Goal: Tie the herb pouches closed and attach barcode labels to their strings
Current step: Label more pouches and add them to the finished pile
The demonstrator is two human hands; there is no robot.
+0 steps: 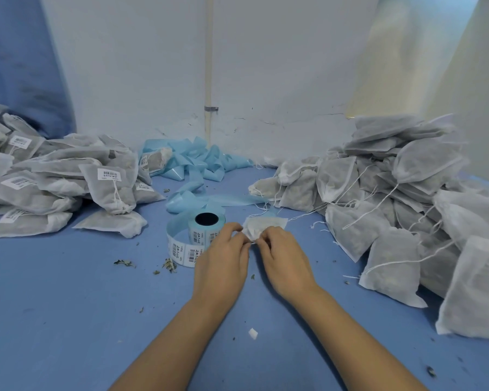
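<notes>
Two hands [220, 259] on one pouch [261, 225]

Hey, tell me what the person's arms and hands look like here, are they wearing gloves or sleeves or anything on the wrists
Both are bare. The left hand and right hand have no gloves, and no rings show on the fingers in view. Both forearms are uncovered down to the bottom edge of the picture, so no sleeve shows. No watch, bracelet or band sits on either wrist.
</notes>
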